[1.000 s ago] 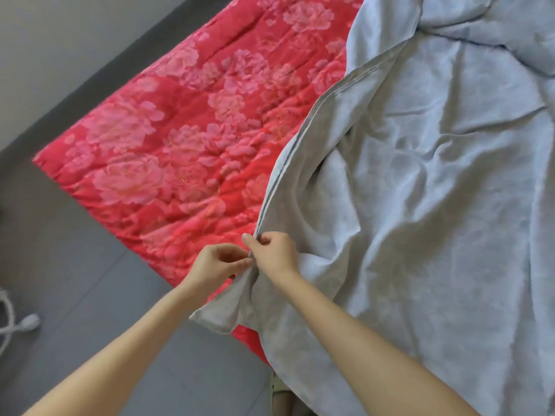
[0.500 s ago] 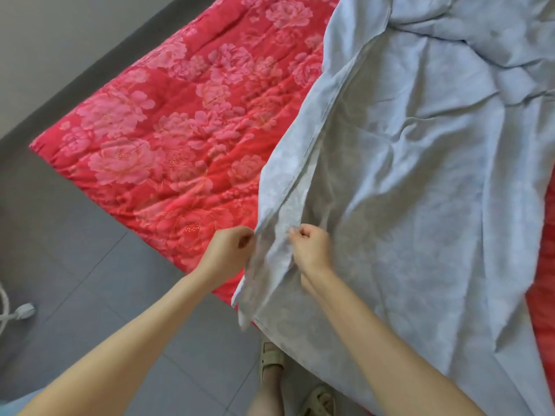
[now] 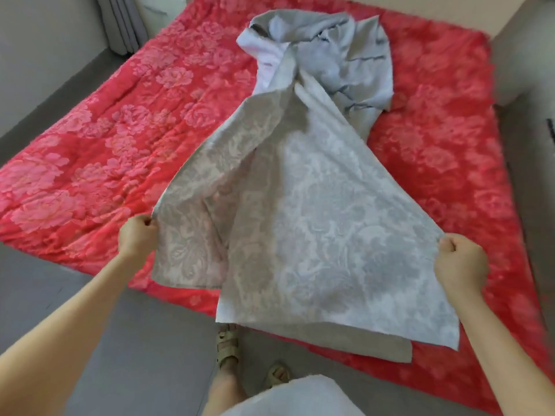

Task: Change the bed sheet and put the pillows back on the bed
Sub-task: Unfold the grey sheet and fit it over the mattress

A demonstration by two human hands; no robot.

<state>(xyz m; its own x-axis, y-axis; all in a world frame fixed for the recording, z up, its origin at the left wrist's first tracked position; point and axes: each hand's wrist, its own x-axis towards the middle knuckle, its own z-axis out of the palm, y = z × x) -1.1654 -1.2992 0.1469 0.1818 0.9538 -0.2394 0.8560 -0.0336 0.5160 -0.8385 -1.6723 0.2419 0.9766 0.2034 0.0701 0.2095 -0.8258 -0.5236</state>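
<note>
- Big change from a second ago: the two hands were bunched right next to each other on one edge of the sheet [image 3: 315, 220]. Now they're pulled wide apart with the near part of the cloth stretched between them.
- Back then the sheet filled most of the right side of the view. Now it's gathered toward the middle, with the red quilt [image 3: 99, 163] showing on both sides of it.
- The sheet is pale grey with a faint leafy, damask-type pattern. The near end is lifted and fanned out like a triangle, with a long fold running down its left part.
- Its bottom hem hangs over the near edge of the quilt, and a second layer peeks out underneath at the lower right.
- The far end is a crumpled heap lying on the quilt toward the far side, with some whiter cloth showing in the folds.
- The left hand [image 3: 138, 235] is fisted around the left edge, fingers curled tight on the cloth.
- The right hand [image 3: 459, 264] is the same deal, knuckles up, gripping the right corner.
- The red quilt has big pink flowers and covers the whole sleeping surface.
- Outside that there's grey floor [image 3: 135, 340], the person's feet in pale sandals [image 3: 227, 345] just below the hem, and a grey curtain [image 3: 124, 25] in the top left corner.
</note>
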